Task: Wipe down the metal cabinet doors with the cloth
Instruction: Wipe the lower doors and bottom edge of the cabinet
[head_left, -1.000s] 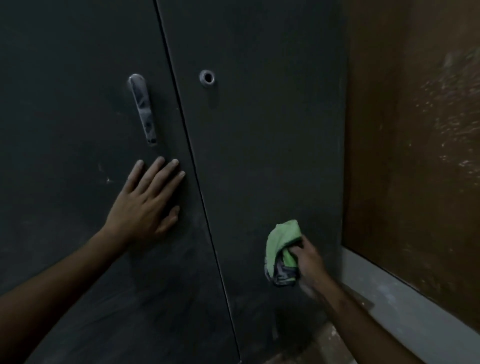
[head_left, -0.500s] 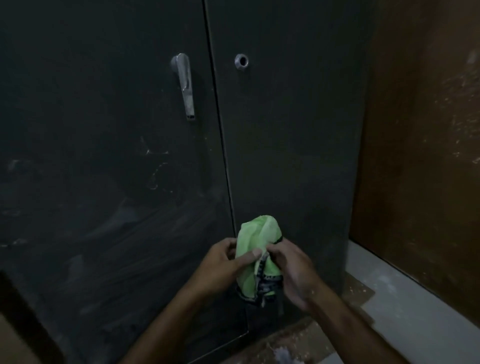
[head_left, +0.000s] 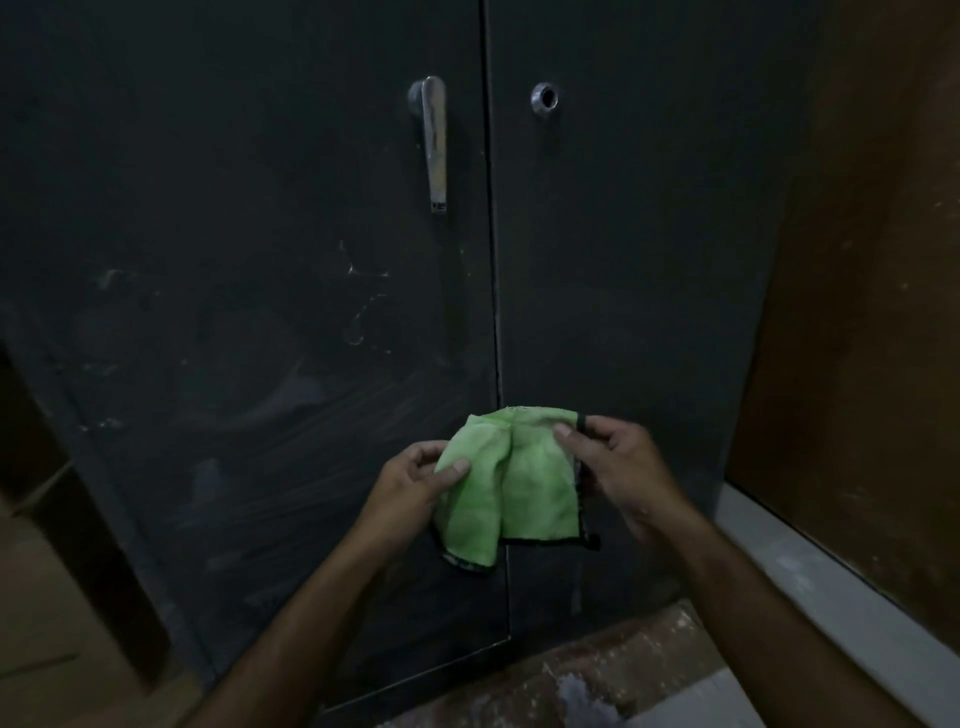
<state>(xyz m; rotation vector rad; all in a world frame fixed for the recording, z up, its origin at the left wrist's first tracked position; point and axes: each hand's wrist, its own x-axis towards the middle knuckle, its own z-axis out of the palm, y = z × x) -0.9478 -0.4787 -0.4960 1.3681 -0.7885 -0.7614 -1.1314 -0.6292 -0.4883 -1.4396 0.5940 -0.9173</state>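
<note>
A dark metal cabinet fills the view, with a left door (head_left: 249, 291) and a right door (head_left: 634, 270) meeting at a vertical seam. The left door carries a silver handle (head_left: 434, 140); the right one has a round keyhole (head_left: 544, 97). In front of the lower doors hangs a green cloth (head_left: 509, 483) with a dark border, spread out and held off the metal. My left hand (head_left: 410, 483) pinches its left edge and my right hand (head_left: 618, 467) pinches its upper right corner. Smear marks and scratches show on the left door.
A brown wall (head_left: 872, 312) stands to the right, with a pale grey ledge (head_left: 810, 587) along its foot. Stained, gritty floor (head_left: 597, 675) lies below the doors. A brown panel (head_left: 47, 597) shows at the lower left.
My left hand left the left door and joined the right hand at the cloth. The bunched cloth has been spread open between both hands. The view shifted left and back.
</note>
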